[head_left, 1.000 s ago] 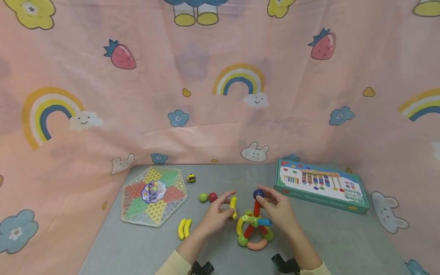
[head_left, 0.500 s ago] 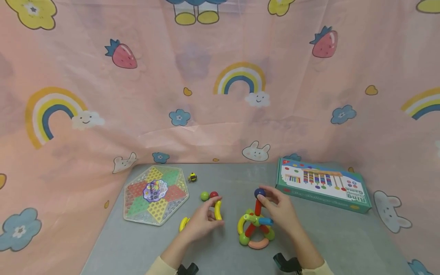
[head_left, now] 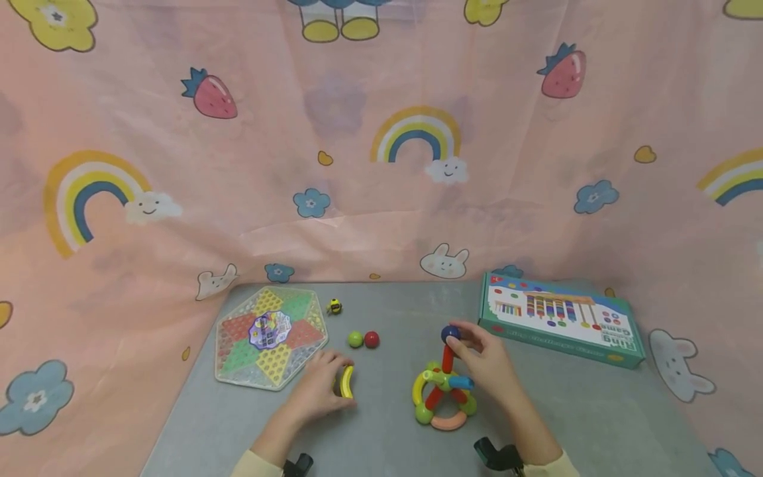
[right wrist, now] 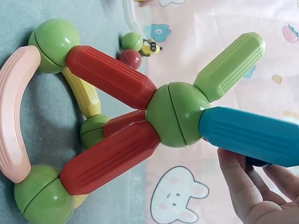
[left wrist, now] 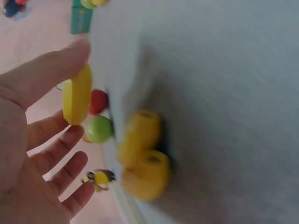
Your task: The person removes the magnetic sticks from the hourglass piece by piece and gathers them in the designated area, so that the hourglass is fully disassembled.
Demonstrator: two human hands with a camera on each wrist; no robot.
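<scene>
My left hand [head_left: 316,387] pinches a yellow curved magnetic stick [left wrist: 78,95] between thumb and fingertips, above the table. Two more yellow curved sticks [left wrist: 145,154] lie close by it, mostly covered by the hand in the head view. On the right, my right hand [head_left: 489,364] holds the dark blue ball [head_left: 450,334] atop an upright red stick [head_left: 447,359]. These belong to a magnetic stick-and-ball frame: a green centre ball [right wrist: 177,114], red legs, a blue stick [right wrist: 250,135], a light green stick [right wrist: 231,65], and a base ring with a pink curved stick [right wrist: 16,114].
Loose green [head_left: 355,339] and red [head_left: 372,339] balls sit mid-table. Behind them stands a small bee figure [head_left: 334,306]. A hexagonal Chinese checkers board [head_left: 238,371] lies at the left, a green game box [head_left: 560,321] at back right. A patterned pink cloth hangs behind.
My left hand has carried the yellow curved stick leftward, away from the frame, to the two other yellow sticks. The right hand has stayed at the blue ball.
</scene>
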